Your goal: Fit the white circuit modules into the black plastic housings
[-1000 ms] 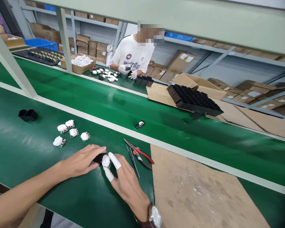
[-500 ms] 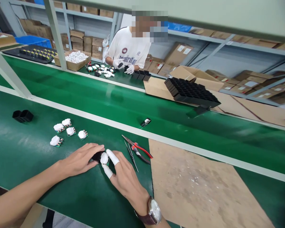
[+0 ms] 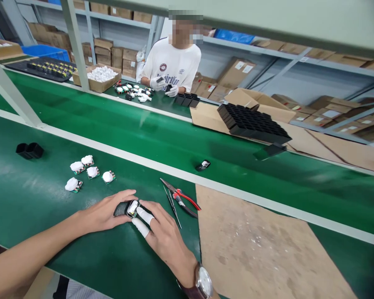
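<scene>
Held in my left hand (image 3: 110, 209) is a black plastic housing (image 3: 121, 209), its open end turned to the right. A small circuit board with a white blob on it (image 3: 133, 207) sits partly inside that opening. My right hand (image 3: 162, 228) has white finger cots on two fingers, which press against the board at the opening. Left of my hands lie several like circuit boards with white blobs (image 3: 92, 171). Pliers with red and black handles (image 3: 182, 197) and metal tweezers (image 3: 172, 207) rest to the right of my hands.
Two black housings (image 3: 30, 150) stand at the left. A sheet of cardboard (image 3: 255, 241) covers the bench at right. Beyond the pale rail, one filled housing (image 3: 203, 165) is on the green belt (image 3: 149, 137). Across it, a gloved co-worker (image 3: 171, 62) handles black parts near stacked housings (image 3: 252, 122).
The circuit board has gone deeper into the housing, and my right fingers have shifted against it. The filled housing on the belt has moved right. The co-worker's hands moved slightly.
</scene>
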Demonstrator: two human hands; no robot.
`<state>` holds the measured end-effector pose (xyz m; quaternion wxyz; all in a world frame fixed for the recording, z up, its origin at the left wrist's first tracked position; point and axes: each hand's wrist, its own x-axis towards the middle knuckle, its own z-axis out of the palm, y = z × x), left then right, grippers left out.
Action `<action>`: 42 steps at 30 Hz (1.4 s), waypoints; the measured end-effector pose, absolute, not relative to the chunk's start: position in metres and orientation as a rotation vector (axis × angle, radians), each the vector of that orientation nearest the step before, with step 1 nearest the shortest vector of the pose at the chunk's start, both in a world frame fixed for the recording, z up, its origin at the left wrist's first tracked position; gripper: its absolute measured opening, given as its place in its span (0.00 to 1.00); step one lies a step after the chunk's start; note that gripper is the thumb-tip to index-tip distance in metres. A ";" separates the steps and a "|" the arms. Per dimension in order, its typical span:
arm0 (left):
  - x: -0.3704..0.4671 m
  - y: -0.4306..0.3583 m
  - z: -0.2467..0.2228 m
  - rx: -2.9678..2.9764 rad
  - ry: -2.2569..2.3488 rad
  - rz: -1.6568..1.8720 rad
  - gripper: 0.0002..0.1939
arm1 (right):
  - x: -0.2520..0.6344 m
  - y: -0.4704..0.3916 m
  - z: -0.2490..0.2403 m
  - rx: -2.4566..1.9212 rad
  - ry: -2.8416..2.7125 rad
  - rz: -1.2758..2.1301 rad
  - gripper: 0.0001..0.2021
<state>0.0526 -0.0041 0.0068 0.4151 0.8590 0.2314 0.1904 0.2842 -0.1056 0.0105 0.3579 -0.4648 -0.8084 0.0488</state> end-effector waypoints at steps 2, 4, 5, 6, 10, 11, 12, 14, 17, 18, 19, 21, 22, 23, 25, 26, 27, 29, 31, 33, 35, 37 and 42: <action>0.053 -0.004 0.007 2.134 0.583 0.467 0.36 | 0.280 -0.104 0.014 -1.236 -2.111 0.122 0.12; 0.052 -0.004 0.005 2.115 0.575 0.466 0.36 | 0.275 -0.102 0.017 -1.274 -2.144 0.123 0.11; 0.052 -0.003 0.003 2.098 0.567 0.469 0.36 | 0.273 -0.100 0.018 -1.289 -2.157 0.128 0.12; 0.052 -0.003 0.001 2.075 0.559 0.472 0.36 | 0.272 -0.098 0.018 -1.299 -2.163 0.138 0.13; 0.052 -0.003 -0.002 1.982 0.550 0.502 0.40 | 0.277 -0.095 0.018 -1.292 -2.155 0.173 0.16; 0.052 -0.003 -0.001 1.981 0.548 0.508 0.41 | 0.282 -0.096 0.017 -1.304 -2.146 0.136 0.16; 0.052 -0.004 0.000 1.992 0.550 0.505 0.41 | 0.287 -0.097 0.016 -1.340 -2.127 0.068 0.17; 0.050 -0.004 0.002 2.041 0.574 0.481 0.41 | 0.302 -0.101 0.012 -1.497 -2.071 -0.143 0.18; 0.048 -0.004 0.004 2.121 0.655 0.462 0.39 | 0.325 -0.107 0.000 -1.773 -2.005 -0.440 0.16; 0.047 -0.004 0.004 2.138 0.671 0.468 0.39 | 0.330 -0.109 -0.005 -1.814 -2.004 -0.491 0.15; 0.047 -0.004 0.005 2.152 0.677 0.476 0.37 | 0.334 -0.110 -0.009 -1.828 -2.011 -0.517 0.14; 0.047 -0.004 0.005 2.172 0.668 0.492 0.33 | 0.336 -0.112 -0.012 -1.800 -2.038 -0.524 0.15; 0.048 -0.004 0.004 2.176 0.659 0.500 0.32 | 0.333 -0.113 -0.011 -1.781 -2.051 -0.501 0.16; 0.048 -0.004 0.004 2.175 0.653 0.513 0.31 | 0.330 -0.113 -0.008 -1.757 -2.057 -0.457 0.17; 0.048 -0.003 0.002 2.159 0.653 0.555 0.32 | 0.319 -0.115 0.002 -1.684 -2.063 -0.312 0.18; 0.048 -0.003 0.001 2.145 0.656 0.581 0.32 | 0.313 -0.116 0.008 -1.638 -2.071 -0.234 0.18; 0.048 -0.002 0.000 2.130 0.661 0.604 0.32 | 0.306 -0.117 0.014 -1.595 -2.086 -0.177 0.17; 0.049 -0.001 -0.002 2.098 0.667 0.638 0.31 | 0.295 -0.120 0.023 -1.528 -2.151 -0.155 0.15; 0.049 0.000 -0.003 2.075 0.657 0.644 0.31 | 0.286 -0.120 0.028 -1.494 -2.216 -0.210 0.13; 0.049 0.000 -0.004 2.065 0.656 0.633 0.31 | 0.281 -0.119 0.029 -1.477 -2.248 -0.274 0.13; 0.049 0.001 -0.004 2.063 0.670 0.621 0.32 | 0.278 -0.116 0.029 -1.476 -2.259 -0.318 0.13; 0.048 0.001 -0.005 2.064 0.683 0.609 0.32 | 0.276 -0.113 0.028 -1.481 -2.264 -0.344 0.13; 0.048 0.001 -0.007 2.060 0.659 0.592 0.31 | 0.273 -0.107 0.028 -1.482 -2.281 -0.343 0.13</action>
